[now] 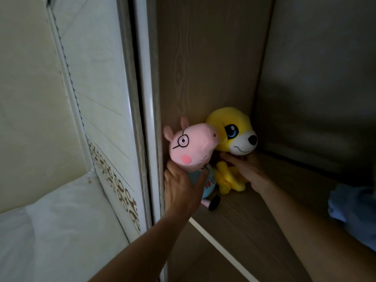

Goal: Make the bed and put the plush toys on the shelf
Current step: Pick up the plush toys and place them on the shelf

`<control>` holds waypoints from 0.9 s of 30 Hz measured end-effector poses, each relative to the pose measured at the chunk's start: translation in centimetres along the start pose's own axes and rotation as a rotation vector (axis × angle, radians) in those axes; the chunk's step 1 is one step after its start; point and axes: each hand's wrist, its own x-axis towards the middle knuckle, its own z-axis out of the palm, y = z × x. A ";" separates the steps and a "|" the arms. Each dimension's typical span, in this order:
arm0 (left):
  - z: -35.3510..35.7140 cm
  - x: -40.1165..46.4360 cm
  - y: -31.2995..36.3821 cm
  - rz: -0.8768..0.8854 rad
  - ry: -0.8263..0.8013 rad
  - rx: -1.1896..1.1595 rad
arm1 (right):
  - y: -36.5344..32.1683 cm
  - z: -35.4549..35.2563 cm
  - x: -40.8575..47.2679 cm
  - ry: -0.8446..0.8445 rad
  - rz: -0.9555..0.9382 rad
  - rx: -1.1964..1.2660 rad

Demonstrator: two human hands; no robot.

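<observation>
A pink pig plush (191, 145) with glasses and a blue body sits upright on the wooden shelf (254, 216), against the left wall of the cupboard. Behind it to the right sits a yellow dog plush (234, 131) with a white muzzle, in the shelf's back left corner. My left hand (181, 190) wraps the pig's blue body from the front. My right hand (248, 169) rests on the dog's body just under its chin, fingers spread over it.
A white sliding door frame (146, 110) stands left of the shelf. A white pillow (50, 231) and the cream headboard (97, 98) fill the lower left. A light blue cloth (354, 208) lies on the shelf at the right edge.
</observation>
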 end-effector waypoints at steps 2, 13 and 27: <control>-0.1 -0.7 0.0 0.041 0.026 0.019 | -0.2 -0.3 -0.5 0.026 -0.021 0.035; -0.4 1.8 0.7 0.006 -0.096 0.027 | -0.1 -1.9 1.2 0.113 -0.041 0.054; -0.7 0.4 -0.4 -0.073 -0.150 -0.050 | -0.2 -2.2 -0.7 0.034 -0.018 0.022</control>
